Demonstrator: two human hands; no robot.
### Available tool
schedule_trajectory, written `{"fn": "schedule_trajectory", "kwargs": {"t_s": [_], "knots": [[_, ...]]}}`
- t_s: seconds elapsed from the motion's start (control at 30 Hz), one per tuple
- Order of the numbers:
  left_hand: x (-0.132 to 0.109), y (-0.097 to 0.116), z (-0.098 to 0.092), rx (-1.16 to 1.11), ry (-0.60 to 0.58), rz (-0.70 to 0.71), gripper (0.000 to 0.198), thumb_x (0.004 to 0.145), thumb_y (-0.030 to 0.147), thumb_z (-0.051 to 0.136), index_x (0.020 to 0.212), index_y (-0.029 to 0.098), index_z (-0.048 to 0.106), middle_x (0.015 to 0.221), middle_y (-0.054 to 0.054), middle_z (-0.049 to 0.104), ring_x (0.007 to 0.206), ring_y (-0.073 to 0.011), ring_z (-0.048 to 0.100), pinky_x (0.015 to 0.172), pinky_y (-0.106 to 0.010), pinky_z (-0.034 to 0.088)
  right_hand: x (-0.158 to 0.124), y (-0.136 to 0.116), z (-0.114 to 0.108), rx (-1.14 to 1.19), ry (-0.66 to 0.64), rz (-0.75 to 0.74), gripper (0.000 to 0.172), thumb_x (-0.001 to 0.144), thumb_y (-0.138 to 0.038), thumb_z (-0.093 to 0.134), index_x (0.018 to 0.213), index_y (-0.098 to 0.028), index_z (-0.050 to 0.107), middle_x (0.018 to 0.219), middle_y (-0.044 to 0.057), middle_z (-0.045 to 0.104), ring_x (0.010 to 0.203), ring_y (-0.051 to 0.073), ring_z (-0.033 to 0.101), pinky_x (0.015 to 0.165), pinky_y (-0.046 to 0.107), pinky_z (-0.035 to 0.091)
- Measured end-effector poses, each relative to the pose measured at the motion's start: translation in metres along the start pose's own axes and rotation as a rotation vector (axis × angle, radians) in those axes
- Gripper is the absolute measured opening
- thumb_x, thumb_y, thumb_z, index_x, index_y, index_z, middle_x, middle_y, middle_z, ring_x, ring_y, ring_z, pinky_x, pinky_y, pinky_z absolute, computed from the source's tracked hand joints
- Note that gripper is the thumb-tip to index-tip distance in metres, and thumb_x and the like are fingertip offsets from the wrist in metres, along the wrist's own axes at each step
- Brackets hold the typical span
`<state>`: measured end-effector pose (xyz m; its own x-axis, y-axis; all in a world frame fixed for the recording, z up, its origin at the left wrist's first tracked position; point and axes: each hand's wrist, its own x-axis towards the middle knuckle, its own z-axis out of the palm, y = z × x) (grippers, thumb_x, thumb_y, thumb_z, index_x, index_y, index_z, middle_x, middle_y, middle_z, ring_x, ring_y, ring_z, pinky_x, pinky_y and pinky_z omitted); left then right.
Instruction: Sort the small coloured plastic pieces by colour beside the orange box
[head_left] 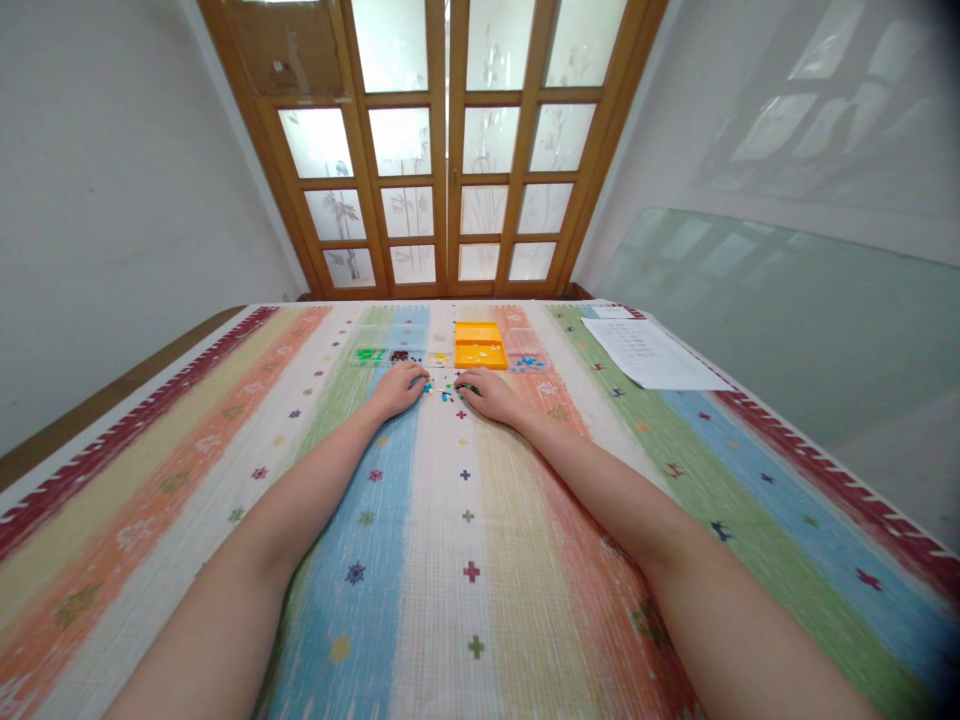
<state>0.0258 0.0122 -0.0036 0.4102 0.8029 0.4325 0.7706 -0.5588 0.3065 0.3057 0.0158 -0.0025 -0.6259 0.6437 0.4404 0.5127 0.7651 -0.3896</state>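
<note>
Both my hands rest on the striped tablecloth (442,520), one on each side of a small scatter of tiny coloured pieces (446,396). Blue, green and white show among them; their exact kind is too small to tell. My left hand (403,388) lies palm down, its fingers loosely curved and their tips beside the pieces. Facing it, my right hand (486,393) has bent fingers and the thumb apart, with a few green pieces at its fingertips. No firm grip shows in either hand. Just beyond stands an open orange case (481,356), pale bits in its near half.
Clear open boxes line up past my hands, holding green pieces (370,356), dark red pieces (400,357), yellow pieces (440,357) and blue pieces (527,363). A printed paper sheet (652,352) lies at the far right. Glazed wooden doors (448,170) close off the far side.
</note>
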Motion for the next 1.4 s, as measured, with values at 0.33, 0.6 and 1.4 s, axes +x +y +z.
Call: {"fn": "schedule_trajectory", "kwargs": {"t_s": [0.33, 0.6, 1.4], "knots": [[0.002, 0.010, -0.015, 0.058, 0.225, -0.104, 0.015, 0.095, 0.021, 0.058, 0.101, 0.024, 0.071, 0.109, -0.008, 0.072, 0.110, -0.0280, 0.062, 0.100, -0.044, 0.047, 0.000, 0.004, -0.010, -0.079, 0.274, 0.078, 0.017, 0.101, -0.018, 0.056, 0.097, -0.021, 0.072, 0.103, 0.009, 0.071, 0.101, 0.025, 0.061, 0.092, 0.039, 0.048], [0.001, 0.009, -0.013, 0.056, 0.206, -0.085, 0.014, 0.095, 0.022, 0.058, 0.100, 0.022, 0.071, 0.108, -0.008, 0.072, 0.108, -0.0277, 0.061, 0.100, -0.043, 0.046, -0.001, 0.002, -0.013, -0.103, 0.277, 0.095, 0.016, 0.099, -0.018, 0.056, 0.096, -0.022, 0.071, 0.102, 0.009, 0.069, 0.100, 0.026, 0.059, 0.091, 0.039, 0.046], [0.001, 0.010, -0.015, 0.027, 0.169, -0.087, 0.015, 0.095, 0.024, 0.059, 0.100, 0.023, 0.073, 0.111, -0.008, 0.072, 0.112, -0.0280, 0.061, 0.102, -0.045, 0.047, -0.001, -0.002, -0.015, -0.090, 0.261, 0.104, 0.014, 0.100, -0.020, 0.056, 0.095, -0.023, 0.069, 0.103, 0.010, 0.070, 0.100, 0.026, 0.059, 0.091, 0.040, 0.046]]}}
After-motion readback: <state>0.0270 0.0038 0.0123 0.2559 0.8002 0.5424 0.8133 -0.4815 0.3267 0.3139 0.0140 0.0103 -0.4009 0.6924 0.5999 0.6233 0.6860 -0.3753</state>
